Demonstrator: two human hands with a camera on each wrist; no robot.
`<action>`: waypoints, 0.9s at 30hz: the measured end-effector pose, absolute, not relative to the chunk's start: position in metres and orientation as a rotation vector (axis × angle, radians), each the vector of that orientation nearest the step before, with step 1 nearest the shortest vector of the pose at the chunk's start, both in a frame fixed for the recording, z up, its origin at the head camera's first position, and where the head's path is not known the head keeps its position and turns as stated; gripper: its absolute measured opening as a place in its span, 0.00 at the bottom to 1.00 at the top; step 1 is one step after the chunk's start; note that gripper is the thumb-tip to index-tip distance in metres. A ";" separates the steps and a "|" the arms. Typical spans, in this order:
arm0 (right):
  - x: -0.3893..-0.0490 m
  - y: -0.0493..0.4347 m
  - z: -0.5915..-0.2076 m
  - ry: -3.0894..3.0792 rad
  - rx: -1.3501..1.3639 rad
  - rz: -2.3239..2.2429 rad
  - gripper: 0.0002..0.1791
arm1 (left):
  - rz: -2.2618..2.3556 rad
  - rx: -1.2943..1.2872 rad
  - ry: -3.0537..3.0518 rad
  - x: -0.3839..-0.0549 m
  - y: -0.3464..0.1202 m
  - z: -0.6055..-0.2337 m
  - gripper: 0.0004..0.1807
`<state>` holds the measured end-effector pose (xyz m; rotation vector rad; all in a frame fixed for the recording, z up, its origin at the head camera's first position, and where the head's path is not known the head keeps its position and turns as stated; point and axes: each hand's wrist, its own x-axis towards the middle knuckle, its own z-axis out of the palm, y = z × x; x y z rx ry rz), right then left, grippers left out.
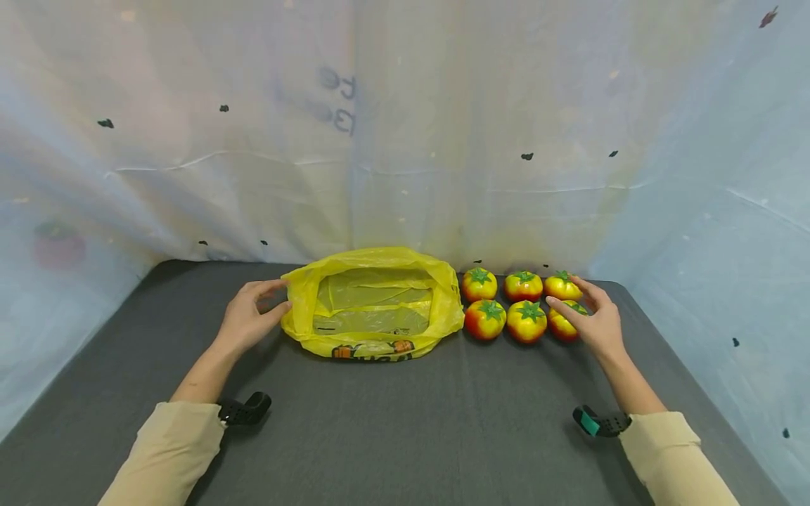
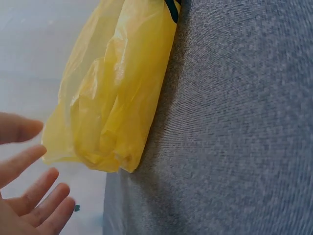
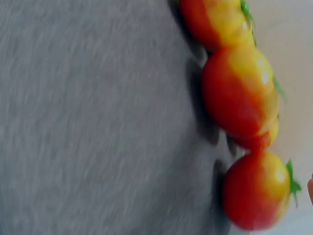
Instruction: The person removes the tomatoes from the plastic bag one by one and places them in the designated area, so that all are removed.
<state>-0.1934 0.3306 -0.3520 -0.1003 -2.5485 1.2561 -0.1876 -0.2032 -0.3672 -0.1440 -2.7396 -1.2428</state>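
A yellow plastic bag (image 1: 372,344) stands on the dark table with its mouth spread wide, facing up. My left hand (image 1: 249,316) is at its left edge; in the left wrist view the fingers (image 2: 30,161) are spread, tips right at the bag's side (image 2: 127,98). Several red-and-yellow tomatoes with green tops sit in two rows to the right of the bag. My right hand (image 1: 598,320) reaches over the rightmost pair, thumb and fingers parted above the front tomato (image 1: 563,329) and the back tomato (image 1: 562,287). The right wrist view shows the front-row tomatoes (image 3: 239,90) and barely a fingertip.
The dark grey table (image 1: 405,436) runs back to a pale plastic sheet (image 1: 405,126) hanging behind and at both sides. The nearest tomato (image 1: 485,320) lies close against the bag's right side. A black band (image 1: 245,409) is on the left wrist, another (image 1: 601,422) on the right.
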 end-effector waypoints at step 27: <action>-0.209 0.247 -0.348 -2.417 0.308 1.129 0.17 | -0.528 -0.377 -2.648 -0.181 -0.186 -0.353 0.20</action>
